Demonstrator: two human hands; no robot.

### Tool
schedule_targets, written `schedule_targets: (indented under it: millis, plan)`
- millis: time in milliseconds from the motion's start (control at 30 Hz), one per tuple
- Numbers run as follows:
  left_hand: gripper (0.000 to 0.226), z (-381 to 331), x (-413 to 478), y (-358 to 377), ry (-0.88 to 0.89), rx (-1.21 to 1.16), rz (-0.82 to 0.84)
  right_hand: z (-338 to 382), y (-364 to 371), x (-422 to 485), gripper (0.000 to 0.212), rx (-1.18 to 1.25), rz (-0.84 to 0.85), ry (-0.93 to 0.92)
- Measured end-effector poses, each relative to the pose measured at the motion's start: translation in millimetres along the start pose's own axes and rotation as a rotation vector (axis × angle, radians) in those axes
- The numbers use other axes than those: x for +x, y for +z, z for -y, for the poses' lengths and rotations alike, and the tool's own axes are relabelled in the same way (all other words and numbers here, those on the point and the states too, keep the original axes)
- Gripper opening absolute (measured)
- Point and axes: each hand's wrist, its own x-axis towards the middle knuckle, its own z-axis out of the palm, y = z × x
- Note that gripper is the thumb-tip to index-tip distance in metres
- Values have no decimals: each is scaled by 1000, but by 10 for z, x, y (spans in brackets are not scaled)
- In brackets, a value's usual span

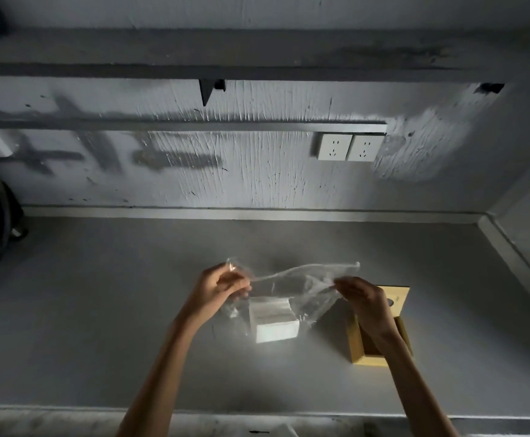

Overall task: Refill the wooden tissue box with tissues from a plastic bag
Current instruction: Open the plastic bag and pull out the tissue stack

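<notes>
1. Head view: the task's things.
   - The small yellow wooden tissue box (356, 339) sits on the flat grey table (99, 310). Its top is off, and it looks empty as far as I can see inside.
   - The see-through plastic bag (292, 285) is just left of the box, held up in the air.
   - The white block of folded tissues (274, 320) lies in the bottom of the bag, also left of the box.
2. Head view: the hands.
   - The left hand (218, 290) pinches the bag's top edge at the end far from the box.
   - The right hand (363, 299) pinches the same edge at the end near the box, and its arm passes right over the box.
   - The fingers of both hands are curled tight on the thin plastic.
3. Head view: what matters for the next move.
   - The bag's top edge runs sideways from hand to hand, and the tissues hang below it, between the two hands.
   - I cannot tell if the bag's mouth is open yet.
   - I think a hand must reach down into the bag, and the right hand is nearer to the box.
4. Head view: other things.
   - A flat yellow wooden lid with a hole (397, 299) lies just behind the box, touching it.
   - Two white wall sockets (349, 147) are on the wall, far behind the box.
   - Nothing stands between the tissues and the box except the bag's own plastic and the right arm.
</notes>
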Motion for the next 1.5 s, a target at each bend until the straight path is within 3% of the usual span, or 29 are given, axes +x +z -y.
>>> schedule_targets:
  millis: [200, 333, 467, 567, 700, 767, 867, 967, 1033, 1133, 1233, 1400, 1500]
  plan:
    - [4, -147, -82, -49, 74, -85, -38, 67, -130, -79, 30, 10, -8, -28]
    - [16, -12, -154, -14, 67, -55, -1, 58, -56, -171, 14, -105, 4, 13]
    - [23, -39, -251, -22, 146, -50, 72, 24, 39, -301, 43, -78, 16, 12]
    - [16, -186, -248, -74, 168, 61, 204, 191, 148, -349, 67, -389, -6, -187]
    - [16, -334, -183, -146, 109, 211, 445, 495, 315, -297, 82, -667, 19, -395]
    - [30, -425, -150, -130, 9, 229, 510, 581, 403, -203, 69, -897, 103, -504]
    - [36, -541, -91, -35, -91, 334, 533, 707, 449, -201, 21, -1003, 143, -653]
    - [28, -594, -3, 2, 29, 611, 516, 821, 297, -385, 14, -981, 173, -775]
    - [21, -597, 26, 28, 57, 683, 526, 900, 163, -591, 15, -975, 291, -804]
    - [31, -607, -30, 155, 71, 784, 549, 1121, 11, -876, 21, -1007, 565, -654]
    - [33, -477, -88, 288, 136, 848, 538, 1339, 26, -933, 27, -909, 828, -308]
    - [27, -445, -188, 343, 268, 787, 530, 1201, 657, -559, 52, -1139, 786, -133]
    - [39, -386, -198, 340, 359, 759, 523, 1128, 1030, -500, 38, -1224, 881, -13]
